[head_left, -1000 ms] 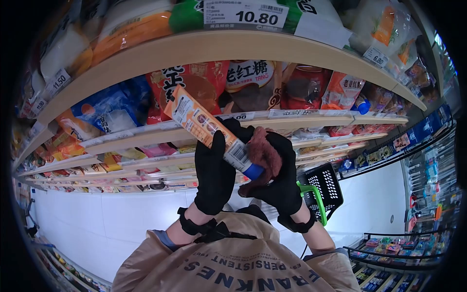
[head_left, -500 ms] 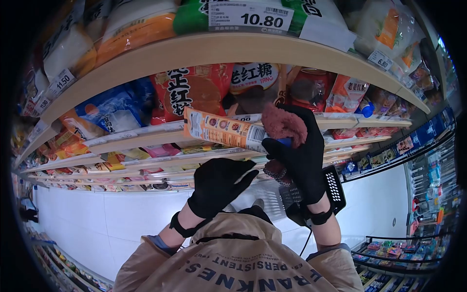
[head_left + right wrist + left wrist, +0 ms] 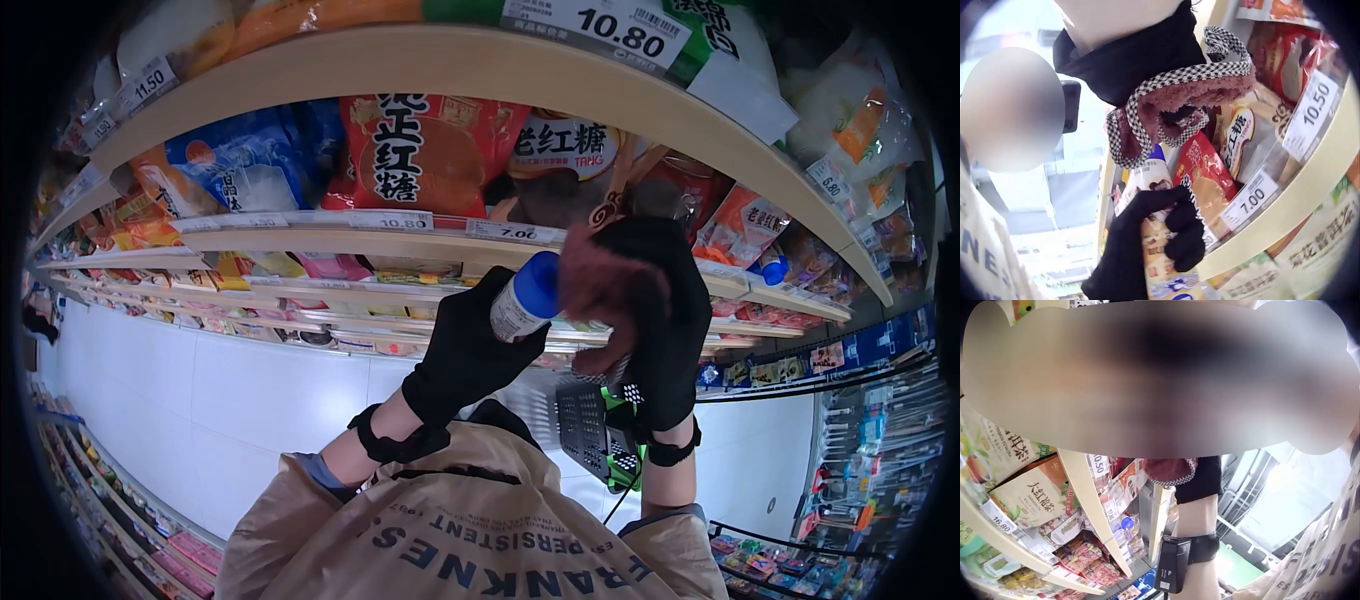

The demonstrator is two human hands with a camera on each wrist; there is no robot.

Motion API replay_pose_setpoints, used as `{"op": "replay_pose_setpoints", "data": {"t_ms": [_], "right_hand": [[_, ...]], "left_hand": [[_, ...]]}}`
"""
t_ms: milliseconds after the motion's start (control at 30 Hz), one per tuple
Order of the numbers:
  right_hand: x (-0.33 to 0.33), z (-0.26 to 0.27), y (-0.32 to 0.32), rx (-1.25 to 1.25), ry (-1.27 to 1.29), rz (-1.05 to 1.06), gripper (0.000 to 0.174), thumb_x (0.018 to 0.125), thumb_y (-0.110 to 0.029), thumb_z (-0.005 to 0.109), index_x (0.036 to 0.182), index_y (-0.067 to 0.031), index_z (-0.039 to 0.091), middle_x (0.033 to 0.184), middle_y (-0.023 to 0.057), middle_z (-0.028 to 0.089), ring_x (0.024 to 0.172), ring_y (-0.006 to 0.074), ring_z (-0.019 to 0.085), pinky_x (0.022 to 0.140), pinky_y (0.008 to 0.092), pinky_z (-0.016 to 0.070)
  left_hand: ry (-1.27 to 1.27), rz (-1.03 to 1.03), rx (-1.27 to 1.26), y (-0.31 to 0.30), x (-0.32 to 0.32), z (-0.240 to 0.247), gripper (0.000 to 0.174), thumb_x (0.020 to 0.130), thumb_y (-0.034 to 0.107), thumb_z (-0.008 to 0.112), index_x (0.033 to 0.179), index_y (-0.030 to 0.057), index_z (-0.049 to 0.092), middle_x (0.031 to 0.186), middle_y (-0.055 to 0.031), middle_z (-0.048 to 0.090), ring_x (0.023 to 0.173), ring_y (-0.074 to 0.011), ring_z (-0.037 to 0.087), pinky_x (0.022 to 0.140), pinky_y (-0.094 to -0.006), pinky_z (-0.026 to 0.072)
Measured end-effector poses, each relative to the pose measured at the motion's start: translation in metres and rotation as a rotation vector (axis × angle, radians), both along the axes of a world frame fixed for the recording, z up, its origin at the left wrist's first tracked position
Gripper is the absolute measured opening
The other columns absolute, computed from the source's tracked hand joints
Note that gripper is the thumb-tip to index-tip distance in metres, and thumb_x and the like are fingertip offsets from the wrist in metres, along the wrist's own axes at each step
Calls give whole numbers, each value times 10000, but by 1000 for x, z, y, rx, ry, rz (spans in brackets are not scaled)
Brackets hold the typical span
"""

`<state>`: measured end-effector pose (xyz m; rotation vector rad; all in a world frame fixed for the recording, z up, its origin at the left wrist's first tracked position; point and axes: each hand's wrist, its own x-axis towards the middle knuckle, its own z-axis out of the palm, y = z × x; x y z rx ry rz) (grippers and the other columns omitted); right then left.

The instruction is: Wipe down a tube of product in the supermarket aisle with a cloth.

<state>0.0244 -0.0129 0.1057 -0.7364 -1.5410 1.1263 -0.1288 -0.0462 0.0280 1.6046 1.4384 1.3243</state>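
Note:
My black-gloved left hand [image 3: 465, 350] grips an orange and cream squeeze tube [image 3: 1169, 259] around its body. The blue cap [image 3: 537, 284] points up and to the right in the head view, with most of the tube hidden by the hand. In the right wrist view, the left hand's fingers [image 3: 1185, 231] curl round the printed side. Just right of the cap, my gloved right hand [image 3: 668, 320] holds a dusty-pink fluffy cloth [image 3: 607, 275], slightly blurred. Black-and-white checked trim edges this cloth [image 3: 1204, 94] in the right wrist view, its folds hanging by the cap.
Shelves of bagged goods run ahead, including a red sugar bag [image 3: 430, 150] above price tags [image 3: 515, 231]. A shelf edge [image 3: 470, 65] juts out above the hands. Below the right arm is a black perforated basket [image 3: 590, 430] with green parts. Most of the left wrist view's upper half is blurred.
The tube passed from left hand to right, leaving the left empty half a second ago, then back to the left. Its cap end now points upward. The cloth stays in the right hand.

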Motion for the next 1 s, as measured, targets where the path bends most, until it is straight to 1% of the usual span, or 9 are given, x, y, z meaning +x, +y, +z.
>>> {"op": "replay_pose_setpoints", "data": {"t_ms": [133,367,400,500,567,767,833,867,1000], "right_hand": [[9,12,7,618,-528,-67,274,651,-103,701,912,-97,617,915,91,561,813,216,588,680,303,480],[51,34,31,620,-664,-113,293,613,-107,720,890,-140,632,861,50,568,785,225,586,671,300,489],[51,45,26,603,-585,-34,343,525,-55,735,858,-96,663,844,84,578,823,224,580,717,314,469],[51,35,18,409,-555,57,335,530,-66,732,857,-103,668,846,80,579,813,226,580,730,313,465],[63,35,26,409,-578,84,347,521,-68,739,859,-111,671,869,79,578,819,229,578,736,310,466],[75,16,33,823,-465,-86,488,466,-88,772,938,-69,649,1002,96,568,938,254,553,785,337,461],[77,5,29,845,-591,-96,531,466,-105,771,979,-87,635,1024,101,559,956,260,548,805,350,453],[79,-3,30,726,-582,-101,538,474,-104,767,994,-93,629,1023,97,559,954,260,548,804,354,452],[88,-5,38,606,-556,-140,523,504,-94,747,1008,-87,611,1019,108,561,952,272,547,807,354,442]], "left_hand": [[-19,-25,123,6,15,-5,408,639,167,693,981,29,518,838,-137,620,781,-266,628,687,-319,495],[72,-28,77,17,41,2,458,631,212,712,1007,36,518,865,-131,616,801,-253,626,702,-308,488],[79,-40,71,19,46,-1,458,631,212,712,1007,36,518,865,-131,616,801,-253,626,702,-308,488],[-265,-119,-85,23,55,-22,498,621,227,730,1032,42,517,880,-120,616,800,-252,626,701,-315,488],[12,-254,-27,32,51,-33,513,616,215,738,1046,46,515,877,-108,614,788,-249,626,700,-317,487],[16,-9,130,23,76,-7,514,627,209,738,1049,20,513,861,-85,616,781,-224,625,716,-305,486],[431,100,372,24,83,-28,472,644,158,717,1049,22,516,863,-84,618,803,-213,623,718,-293,486],[103,-16,202,26,86,-29,436,657,129,706,1039,24,526,865,-80,618,793,-201,617,715,-283,487],[-188,-113,132,22,93,-3,433,643,151,732,1016,35,543,901,-81,623,803,-183,618,698,-278,483]]}}
